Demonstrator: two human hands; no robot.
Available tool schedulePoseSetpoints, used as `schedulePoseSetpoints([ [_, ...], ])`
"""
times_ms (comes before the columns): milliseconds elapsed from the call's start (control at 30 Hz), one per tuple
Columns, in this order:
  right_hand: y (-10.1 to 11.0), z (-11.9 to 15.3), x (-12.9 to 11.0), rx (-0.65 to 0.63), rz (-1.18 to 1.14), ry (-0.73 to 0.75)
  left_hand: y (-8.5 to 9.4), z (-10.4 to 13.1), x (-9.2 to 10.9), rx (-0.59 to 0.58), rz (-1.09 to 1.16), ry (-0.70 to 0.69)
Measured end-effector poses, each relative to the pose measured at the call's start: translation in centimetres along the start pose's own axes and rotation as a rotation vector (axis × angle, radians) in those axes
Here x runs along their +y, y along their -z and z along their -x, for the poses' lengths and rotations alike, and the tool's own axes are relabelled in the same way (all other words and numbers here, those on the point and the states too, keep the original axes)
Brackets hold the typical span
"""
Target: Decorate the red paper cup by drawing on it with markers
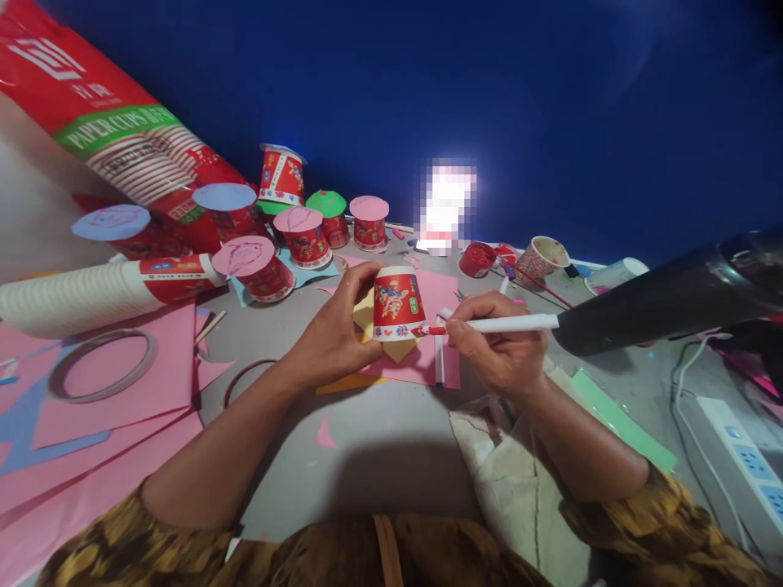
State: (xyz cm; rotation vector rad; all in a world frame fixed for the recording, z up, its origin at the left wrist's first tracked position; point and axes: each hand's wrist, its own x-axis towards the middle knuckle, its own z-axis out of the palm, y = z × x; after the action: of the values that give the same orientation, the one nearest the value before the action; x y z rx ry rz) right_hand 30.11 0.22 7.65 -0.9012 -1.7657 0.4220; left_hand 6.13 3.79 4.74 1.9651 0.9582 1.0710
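My left hand (342, 334) is closed around the left side of a red printed paper cup (399, 302), which stands upside down in the air over the table. In my right hand (498, 342) is a white marker (514, 324) with a red tip. The tip is at the lower right of the cup, by the white band with coloured flowers; whether it touches cannot be made out. Pink paper (440, 285) and yellow paper (400, 352) lie beneath the cup.
Several red cups with paper discs (298, 218) stand at the back left. A nested cup stack (73, 293), a tape roll (64, 383) and pink sheets (165, 359) lie left. A glowing phone (449, 204), a black tube-like object (661, 293) and a power strip (743, 448) are also around.
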Motion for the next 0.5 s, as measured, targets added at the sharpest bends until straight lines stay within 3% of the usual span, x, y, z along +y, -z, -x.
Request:
schedulePoseSetpoints([
  [300, 0.07, -0.24, 0.21, 0.099, -0.003, -0.013, 0.11, -0.03, -0.60, 0.010, 0.026, 0.023],
  [500, -0.07, -0.31, 0.32, 0.091, -0.025, -0.064, -0.01, -0.15, -0.89, 0.006, 0.092, 0.074],
])
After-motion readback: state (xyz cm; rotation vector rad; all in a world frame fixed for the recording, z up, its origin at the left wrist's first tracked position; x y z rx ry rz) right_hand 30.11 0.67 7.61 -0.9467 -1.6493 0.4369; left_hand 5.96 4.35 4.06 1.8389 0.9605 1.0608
